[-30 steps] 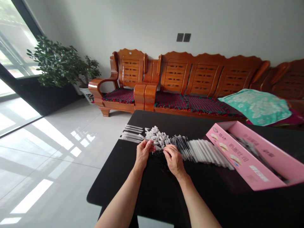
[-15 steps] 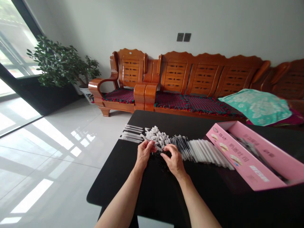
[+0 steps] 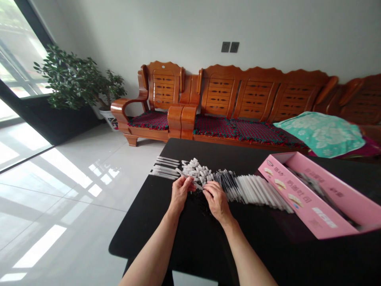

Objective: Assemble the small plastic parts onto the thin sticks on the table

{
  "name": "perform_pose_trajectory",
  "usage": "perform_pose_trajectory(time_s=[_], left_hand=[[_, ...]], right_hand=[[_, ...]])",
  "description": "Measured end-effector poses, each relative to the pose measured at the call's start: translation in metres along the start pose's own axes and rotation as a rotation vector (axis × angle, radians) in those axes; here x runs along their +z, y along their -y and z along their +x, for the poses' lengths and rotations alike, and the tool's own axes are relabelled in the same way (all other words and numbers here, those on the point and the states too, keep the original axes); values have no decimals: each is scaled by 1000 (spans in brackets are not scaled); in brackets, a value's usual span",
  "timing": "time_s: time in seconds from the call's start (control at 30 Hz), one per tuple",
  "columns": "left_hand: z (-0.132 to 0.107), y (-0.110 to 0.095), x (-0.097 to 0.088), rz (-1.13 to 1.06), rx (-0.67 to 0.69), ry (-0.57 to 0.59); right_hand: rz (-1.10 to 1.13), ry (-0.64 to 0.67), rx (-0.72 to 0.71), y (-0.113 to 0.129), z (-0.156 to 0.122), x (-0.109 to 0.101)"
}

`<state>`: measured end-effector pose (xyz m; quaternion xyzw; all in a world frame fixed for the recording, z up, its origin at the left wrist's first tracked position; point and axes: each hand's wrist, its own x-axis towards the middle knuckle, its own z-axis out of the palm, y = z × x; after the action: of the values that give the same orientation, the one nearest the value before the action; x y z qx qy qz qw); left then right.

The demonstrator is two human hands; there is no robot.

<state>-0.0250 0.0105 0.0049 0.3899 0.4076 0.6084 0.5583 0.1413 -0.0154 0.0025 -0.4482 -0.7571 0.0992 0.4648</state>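
My left hand [image 3: 179, 194] is closed around a slim white pen [image 3: 181, 172], which slants down to the right between thumb and fingers. At the pen's lower right end, my right hand [image 3: 218, 199] has its thumb and fingertips pinched together; any small part between them is too hidden to name. Just beyond the hands lies a heap of short white pieces [image 3: 195, 167]. Thin dark sticks resembling pen refills [image 3: 225, 179] are bunched right of it, beside a row of long white tubes [image 3: 262, 190]. Small black pieces [image 3: 203, 205] lie between my wrists, hard to make out.
Several white pens [image 3: 166, 170] lie side by side near the left edge of the black table [image 3: 143, 222]. An open pink box [image 3: 297, 194] with greyish contents stands on the right. Behind the table is a wooden sofa [image 3: 220, 93]; a potted plant [image 3: 80, 83] stands at left.
My right thumb and fingers have closed from a loose curve into a pinch at the pen's end. The left hand and the pen stay nearly in place.
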Motion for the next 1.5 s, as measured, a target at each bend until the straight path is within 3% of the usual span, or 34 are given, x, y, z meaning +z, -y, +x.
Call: perform_pose_trajectory(time_s=[0.17, 0.37, 0.53, 0.7, 0.87, 1.0, 1.5], left_hand=[[0, 0, 0, -1, -5, 1], [0, 0, 0, 12, -3, -7], [1, 1, -1, 0, -1, -5], [1, 0, -1, -1, -10, -16], [2, 1, -1, -4, -16, -10], [2, 2, -2, 1, -12, -10], [9, 2, -13, -114, -5, -159]], right_hand=[[-16, -40, 63, -1, 0, 0], [6, 14, -4, -1, 0, 0], [-8, -24, 67, 1, 0, -1], [11, 17, -2, 0, 0, 0], [-12, -6, 73, 1, 0, 0], [10, 26, 29, 0, 0, 0], [-65, 9, 6, -5, -3, -10]])
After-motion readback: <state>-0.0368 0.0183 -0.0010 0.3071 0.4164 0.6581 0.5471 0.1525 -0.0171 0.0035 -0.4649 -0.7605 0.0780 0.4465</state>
